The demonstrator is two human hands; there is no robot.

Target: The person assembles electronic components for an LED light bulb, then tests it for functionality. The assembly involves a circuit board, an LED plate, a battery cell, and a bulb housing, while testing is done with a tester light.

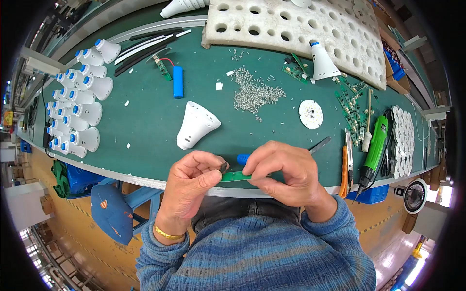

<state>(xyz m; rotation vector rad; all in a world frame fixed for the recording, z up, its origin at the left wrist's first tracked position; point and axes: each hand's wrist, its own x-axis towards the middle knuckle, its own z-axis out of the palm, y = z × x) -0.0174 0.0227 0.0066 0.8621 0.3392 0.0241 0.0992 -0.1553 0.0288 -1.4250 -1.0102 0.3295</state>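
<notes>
A narrow green circuit board is held level near the table's front edge, pinched between the fingertips of both hands. My left hand is closed on its left end, with a small dark piece also at the fingertips. My right hand grips the right end between thumb and fingers. Behind those fingers a blue cylinder shows partly. A dark slim tool sticks out past the right hand; whether it is held or lying there cannot be told. A white cone-shaped housing lies beyond my left hand.
Loose screws are heaped mid-table. A blue battery wired to a board lies left of them. White housings stand in rows at left. At right lie a green electric screwdriver, an orange-handled cutter and round white discs.
</notes>
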